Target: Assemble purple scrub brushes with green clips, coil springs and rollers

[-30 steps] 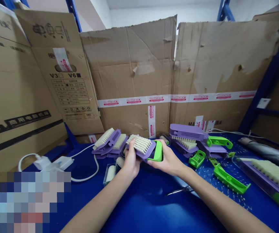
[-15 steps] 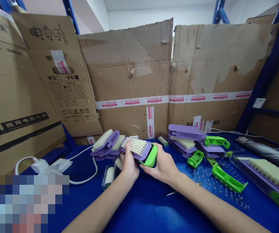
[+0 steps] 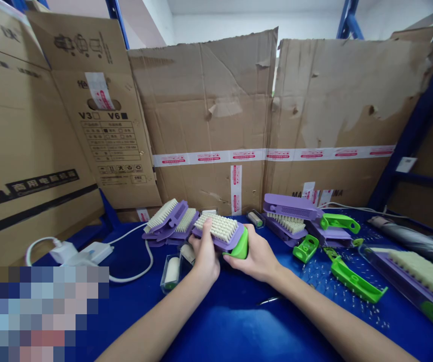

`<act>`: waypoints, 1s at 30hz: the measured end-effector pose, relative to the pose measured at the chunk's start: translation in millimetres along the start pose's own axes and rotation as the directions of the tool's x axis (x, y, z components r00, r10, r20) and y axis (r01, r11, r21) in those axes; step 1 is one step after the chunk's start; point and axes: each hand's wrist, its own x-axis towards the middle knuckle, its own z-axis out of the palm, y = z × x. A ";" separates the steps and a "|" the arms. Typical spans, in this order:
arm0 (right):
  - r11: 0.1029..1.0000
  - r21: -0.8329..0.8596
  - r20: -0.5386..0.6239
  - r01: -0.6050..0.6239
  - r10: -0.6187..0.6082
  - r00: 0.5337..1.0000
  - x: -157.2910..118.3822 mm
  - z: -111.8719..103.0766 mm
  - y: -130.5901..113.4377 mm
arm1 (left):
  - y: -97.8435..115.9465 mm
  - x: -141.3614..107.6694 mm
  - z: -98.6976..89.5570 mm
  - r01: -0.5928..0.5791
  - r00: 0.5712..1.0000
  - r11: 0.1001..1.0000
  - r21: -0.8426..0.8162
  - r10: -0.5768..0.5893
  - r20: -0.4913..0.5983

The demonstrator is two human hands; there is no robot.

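Between my hands is a purple brush (image 3: 219, 229) with cream bristles turned upward. My left hand (image 3: 205, 254) is closed around its left part, the thumb lying over the bristles. At the right end, my right hand (image 3: 257, 255) grips a green plastic piece (image 3: 241, 245) that sits against the purple body. Just left of the held brush, more purple brushes (image 3: 168, 219) lie stacked, bristles up. Clear boxes holding a cream roll (image 3: 172, 270) are close to my left wrist.
On the right are purple brush bodies (image 3: 291, 206), loose green parts (image 3: 355, 281), scattered small screws (image 3: 370, 301) and a boxed brush (image 3: 420, 271). A white power adapter (image 3: 64, 252) with cables lies left on the blue table (image 3: 231, 327). Cardboard (image 3: 208, 115) walls the back.
The green piece has moved in against the purple body; the dark gap seen between them earlier is closed. The view has shifted slightly.
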 end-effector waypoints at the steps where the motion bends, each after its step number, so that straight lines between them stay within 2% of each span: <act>1: 0.999 -0.039 0.038 -0.002 0.003 0.999 1.3 -2.5 -0.6 | -1.2 1.7 -0.8 0.000 1.000 1.000 0.019 0.001 -0.013; 3: 0.992 -0.129 0.105 0.006 0.008 0.994 4.3 -8.3 -1.7 | -2.7 5.8 -2.0 -0.010 1.000 0.999 0.050 0.010 -0.009; 6: 0.976 -0.217 0.089 0.018 0.001 0.996 7.1 -14.5 -3.0 | -1.3 11.5 -1.9 -0.030 0.997 0.999 0.043 0.027 0.072; 8: 0.976 -0.215 0.038 0.023 -0.015 0.999 7.0 -15.2 -3.6 | 1.6 13.5 -1.0 -0.011 0.992 1.000 0.024 0.008 0.123; 15: 0.991 -0.113 -0.059 0.078 -0.085 0.995 3.3 -9.7 -1.6 | 8.6 12.0 0.8 0.053 0.983 0.999 0.009 -0.053 0.177; 17: 0.982 -0.141 -0.111 0.126 -0.142 0.984 3.0 -10.8 -1.9 | 11.1 15.9 -0.3 0.019 0.985 1.000 0.010 -0.020 0.169; 20: 0.961 -0.187 -0.244 0.203 -0.246 0.938 3.5 -14.3 -4.7 | 17.1 26.3 -2.5 -0.075 0.994 0.997 0.016 0.074 0.080; 22: 0.962 -0.176 -0.300 0.208 -0.254 0.919 3.8 -15.7 -6.6 | 20.6 31.4 -3.1 -0.051 0.998 0.999 0.010 0.051 0.040; 23: 0.968 -0.155 -0.305 0.197 -0.237 0.922 3.9 -15.6 -7.0 | 21.4 32.2 -2.9 -0.031 0.998 1.000 0.005 0.031 0.055; 27: 0.990 -0.038 -0.223 0.133 -0.139 0.965 4.4 -12.4 -5.1 | 19.1 24.3 -0.6 0.037 0.988 0.999 0.002 -0.037 0.151; 30: 0.991 0.090 -0.089 0.099 -0.091 0.992 5.9 -11.1 -1.7 | 16.3 16.7 0.4 0.050 0.984 0.999 0.006 -0.050 0.172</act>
